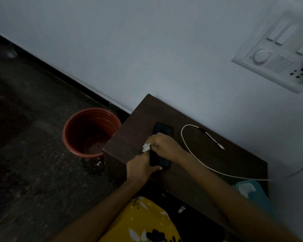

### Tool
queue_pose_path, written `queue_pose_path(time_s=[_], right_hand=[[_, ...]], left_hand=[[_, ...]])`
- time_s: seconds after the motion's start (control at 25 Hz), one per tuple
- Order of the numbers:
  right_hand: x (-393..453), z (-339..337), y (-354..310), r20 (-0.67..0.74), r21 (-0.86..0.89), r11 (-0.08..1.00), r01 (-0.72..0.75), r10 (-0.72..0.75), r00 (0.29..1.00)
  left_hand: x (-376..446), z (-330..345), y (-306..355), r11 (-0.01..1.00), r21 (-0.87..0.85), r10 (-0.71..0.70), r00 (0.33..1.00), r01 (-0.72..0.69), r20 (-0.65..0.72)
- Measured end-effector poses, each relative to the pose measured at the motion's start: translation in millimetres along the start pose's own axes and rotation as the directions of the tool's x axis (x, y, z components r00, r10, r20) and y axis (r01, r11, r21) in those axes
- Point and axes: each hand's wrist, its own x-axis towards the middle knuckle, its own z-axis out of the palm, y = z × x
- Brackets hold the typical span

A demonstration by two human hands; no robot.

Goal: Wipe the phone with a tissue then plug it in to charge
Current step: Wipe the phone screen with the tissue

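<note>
Dark surface (pixel 208 172) against wall. Red pot (pixel 87 131) on floor, left. Phone (pixel 162 131) flat on surface, near its left edge. White cable (pixel 187 151) loops right of phone, plug end free. Left hand (pixel 140 167) grip clamps phone's near end. Right hand (pixel 164 145) grip pinches crumpled tissue (pixel 146 147) on phone's middle.

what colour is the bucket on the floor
Reddish-brown, seen in the head view: bucket.
</note>
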Motion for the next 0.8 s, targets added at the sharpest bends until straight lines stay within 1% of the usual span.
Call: queue_pose_path(time_s=[0.08, 0.16, 0.2, 0.24, 0.32, 0.36, 0.4, 0.44, 0.48, 0.56, 0.6, 0.64, 0.8], right_hand=[[-10.9, 5.6, 2.9, -0.071, 0.208, 0.974, -0.089, 0.106, 0.992], [-18.0, 10.5, 9.7, -0.151, 0.395, 0.899, -0.191, 0.268, 0.951], [-18.9, 12.1, 14.8, -0.236, 0.431, 0.872, -0.232, 0.357, 0.904], [-18.8, 12.2, 21.6, -0.330, 0.453, 0.852, -0.263, 0.435, 0.838], [-15.6, 5.8, 38.2, -0.478, 0.479, 0.828, -0.293, 0.525, 0.704], [-12.4, 0.5, 46.0, -0.510, 0.475, 0.822, -0.314, 0.548, 0.663], [-8.4, -4.3, 53.8, -0.512, 0.457, 0.819, -0.347, 0.561, 0.650], [-4.0, -7.4, 60.4, -0.494, 0.417, 0.824, -0.384, 0.560, 0.665], [0.1, -7.8, 64.7, -0.467, 0.357, 0.841, -0.407, 0.538, 0.701], [3.1, -5.3, 66.1, -0.413, 0.239, 0.885, -0.399, 0.464, 0.784], [2.9, -2.4, 64.2, -0.389, 0.211, 0.900, -0.382, 0.436, 0.812], [0.6, 0.8, 61.7, -0.376, 0.204, 0.908, -0.367, 0.418, 0.827], [-31.4, 21.9, 41.1, -0.382, 0.159, 0.927, -0.339, 0.375, 0.845]], left_hand=[[0.0, 3.0, -0.9, 0.999, 0.030, 0.028, 0.999, -0.027, -0.029], [1.3, 6.2, -2.0, 0.997, 0.057, 0.063, 0.996, -0.059, -0.059], [2.3, 7.5, -2.9, 0.995, 0.067, 0.072, 0.995, -0.068, -0.066], [3.0, 8.4, -3.3, 0.994, 0.085, 0.075, 0.995, -0.069, -0.069], [3.7, 11.2, -3.6, 0.987, 0.143, 0.086, 0.993, -0.074, -0.078], [3.6, 12.1, -3.8, 0.983, 0.165, 0.090, 0.993, -0.076, -0.081], [3.6, 12.7, -3.6, 0.981, 0.177, 0.094, 0.992, -0.078, -0.085], [3.9, 13.3, -3.9, 0.980, 0.181, 0.097, 0.991, -0.080, -0.089], [4.2, 13.8, -4.6, 0.980, 0.182, 0.099, 0.991, -0.081, -0.094], [4.6, 14.7, -4.2, 0.979, 0.185, 0.101, 0.990, -0.081, -0.101], [4.9, 14.9, -4.4, 0.978, 0.191, 0.102, 0.990, -0.081, -0.102], [4.8, 14.8, -4.2, 0.977, 0.195, 0.104, 0.989, -0.082, -0.104], [3.7, 14.4, -5.2, 0.977, 0.195, 0.108, 0.990, -0.088, -0.094]])
